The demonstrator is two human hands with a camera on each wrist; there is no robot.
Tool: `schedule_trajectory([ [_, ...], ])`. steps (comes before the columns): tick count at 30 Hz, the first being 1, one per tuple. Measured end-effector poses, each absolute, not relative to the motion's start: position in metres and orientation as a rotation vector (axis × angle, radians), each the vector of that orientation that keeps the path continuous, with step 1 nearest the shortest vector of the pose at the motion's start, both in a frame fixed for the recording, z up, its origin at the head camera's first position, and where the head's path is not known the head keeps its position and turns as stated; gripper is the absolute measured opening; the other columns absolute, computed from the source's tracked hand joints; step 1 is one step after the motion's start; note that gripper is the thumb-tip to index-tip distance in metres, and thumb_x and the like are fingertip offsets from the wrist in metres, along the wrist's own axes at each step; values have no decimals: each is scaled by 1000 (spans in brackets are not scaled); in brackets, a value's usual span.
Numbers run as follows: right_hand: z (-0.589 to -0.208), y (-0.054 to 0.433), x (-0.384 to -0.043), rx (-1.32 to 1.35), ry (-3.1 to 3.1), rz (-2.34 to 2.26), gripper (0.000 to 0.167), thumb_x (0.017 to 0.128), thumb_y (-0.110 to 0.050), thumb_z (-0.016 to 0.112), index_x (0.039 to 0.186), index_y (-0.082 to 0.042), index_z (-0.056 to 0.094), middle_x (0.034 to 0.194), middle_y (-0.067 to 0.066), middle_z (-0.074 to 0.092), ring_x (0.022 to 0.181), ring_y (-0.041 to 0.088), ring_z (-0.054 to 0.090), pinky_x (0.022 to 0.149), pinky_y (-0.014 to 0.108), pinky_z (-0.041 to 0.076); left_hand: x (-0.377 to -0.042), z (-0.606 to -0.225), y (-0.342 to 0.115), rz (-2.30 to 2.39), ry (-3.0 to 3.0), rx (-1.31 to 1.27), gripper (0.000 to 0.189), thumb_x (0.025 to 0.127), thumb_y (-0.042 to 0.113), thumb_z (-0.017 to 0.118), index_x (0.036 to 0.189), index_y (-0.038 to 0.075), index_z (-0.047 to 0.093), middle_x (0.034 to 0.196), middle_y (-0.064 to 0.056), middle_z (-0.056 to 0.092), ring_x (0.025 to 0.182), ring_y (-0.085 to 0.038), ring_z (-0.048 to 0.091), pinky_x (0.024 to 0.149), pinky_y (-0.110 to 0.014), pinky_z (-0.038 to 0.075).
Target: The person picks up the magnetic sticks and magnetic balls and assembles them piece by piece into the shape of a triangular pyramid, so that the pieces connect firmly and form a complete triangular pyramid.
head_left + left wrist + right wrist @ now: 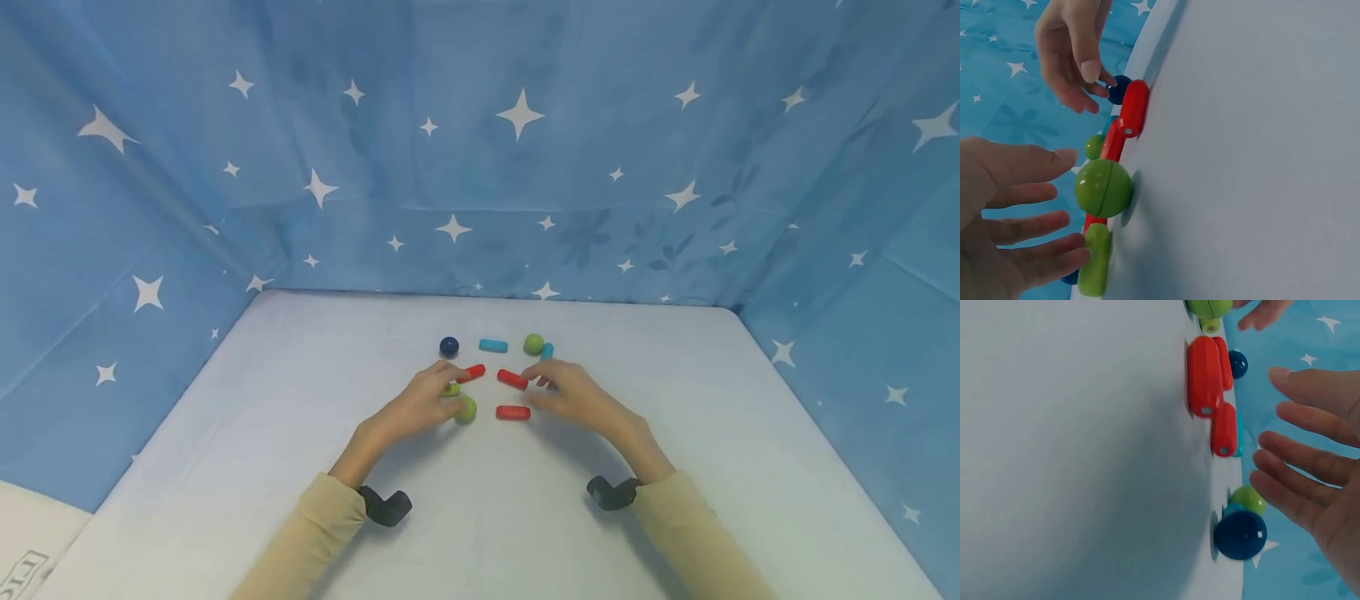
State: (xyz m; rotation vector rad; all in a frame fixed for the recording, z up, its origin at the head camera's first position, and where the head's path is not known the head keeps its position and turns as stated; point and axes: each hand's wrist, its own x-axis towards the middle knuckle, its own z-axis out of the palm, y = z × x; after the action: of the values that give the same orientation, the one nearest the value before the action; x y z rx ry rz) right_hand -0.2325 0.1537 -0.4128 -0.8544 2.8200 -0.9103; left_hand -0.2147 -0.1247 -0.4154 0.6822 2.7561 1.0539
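My left hand (pixel 422 402), fingers spread and relaxed, is beside a green ball (pixel 1104 188) and a short green rod (pixel 1094 259), holding nothing. Near its fingertips lies a red rod (pixel 472 373). Opposite, my right hand (pixel 576 395) hovers with loosely extended fingers, also holding nothing. Two more red rods lie close to its fingertips, an angled one (pixel 512 379) and a nearer one (pixel 513 412). A dark blue ball (pixel 1240 534) shows below the fingers in the right wrist view; in the head view the right hand covers it.
Farther back on the white table (pixel 480 517) are another dark blue ball (pixel 449 347), a light blue rod (pixel 493 345), a second green ball (pixel 534 344) and another light blue rod (pixel 547 351). A blue star-patterned curtain (pixel 480 167) encloses the back and sides.
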Motion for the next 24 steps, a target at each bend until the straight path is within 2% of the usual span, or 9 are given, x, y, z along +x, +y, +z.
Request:
schedule_trajectory([
  [5,-414,142,-237,-862,2760,-843,31,94,-14,74,123,-5,71,114,8,73,101,24,65,88,40,58,-217,-422,-117,1013,2765,730,40,89,7,74,128,-4,67,115,-14,66,100,-29,61,89,-42,54],
  [10,-417,134,-239,-831,2714,-821,31,89,-18,81,117,-7,74,108,4,74,96,19,66,85,34,57,-219,-426,-114,968,2774,754,34,90,6,75,122,-2,70,116,-12,70,104,-26,66,92,-41,57],
  [14,-423,131,-239,-880,2709,-783,27,87,-16,83,111,-7,75,100,1,73,87,14,63,81,30,56,-221,-430,-111,924,2769,779,31,90,4,75,120,-2,72,112,-12,71,96,-21,63,85,-35,57],
  [17,-426,131,-239,-915,2738,-738,21,87,-11,82,107,-7,76,96,0,72,86,14,62,82,32,57,-221,-431,-110,911,2775,805,30,89,3,76,119,-3,72,108,-11,70,92,-19,60,81,-33,55],
  [21,-428,130,-239,-917,2764,-718,16,88,-8,80,105,-8,78,96,0,73,88,15,63,86,36,58,-221,-432,-110,923,2778,787,31,89,4,77,120,-2,72,113,-12,72,97,-20,62,89,-36,57],
  [24,-429,128,-240,-954,2761,-729,14,90,-9,78,103,-8,78,94,0,74,87,14,63,85,34,58,-222,-433,-111,930,2774,761,34,89,4,77,122,-1,71,117,-12,72,99,-21,63,92,-38,57],
])
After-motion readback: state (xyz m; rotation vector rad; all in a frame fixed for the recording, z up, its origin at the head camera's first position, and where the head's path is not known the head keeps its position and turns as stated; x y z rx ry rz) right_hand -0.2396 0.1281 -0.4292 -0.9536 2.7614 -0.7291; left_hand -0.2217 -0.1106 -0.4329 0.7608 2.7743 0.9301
